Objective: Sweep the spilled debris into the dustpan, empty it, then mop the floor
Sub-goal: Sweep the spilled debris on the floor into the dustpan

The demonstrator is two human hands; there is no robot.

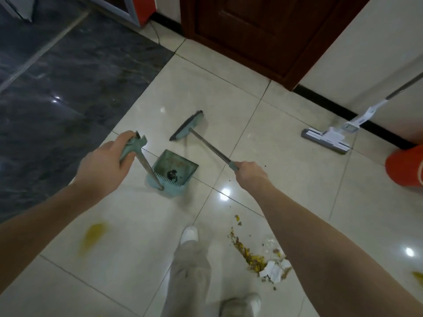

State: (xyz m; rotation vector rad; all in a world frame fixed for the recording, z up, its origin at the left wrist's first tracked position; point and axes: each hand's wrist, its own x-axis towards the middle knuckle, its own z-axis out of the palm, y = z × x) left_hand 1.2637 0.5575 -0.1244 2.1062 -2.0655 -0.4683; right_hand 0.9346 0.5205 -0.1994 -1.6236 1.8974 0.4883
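My left hand [107, 161] grips the teal handle top of a long-handled dustpan [175, 170], whose teal pan hangs over the cream tiles with a dark clump inside. My right hand [250, 173] grips the metal handle of a broom; its teal broom head [186, 125] is out in front, just beyond the pan. Spilled debris [256, 255], yellow and brown bits with torn white paper, lies on the floor at the lower right, partly hidden by my right forearm. A yellow smear [92, 234] marks the tiles at the lower left.
A flat mop [327, 138] leans against the white wall at the right. An orange bin [405, 165] stands at the right edge. A dark wooden door [263, 35] is ahead, and dark marble flooring [57, 88] lies to the left. My legs and white shoes [188, 234] are below.
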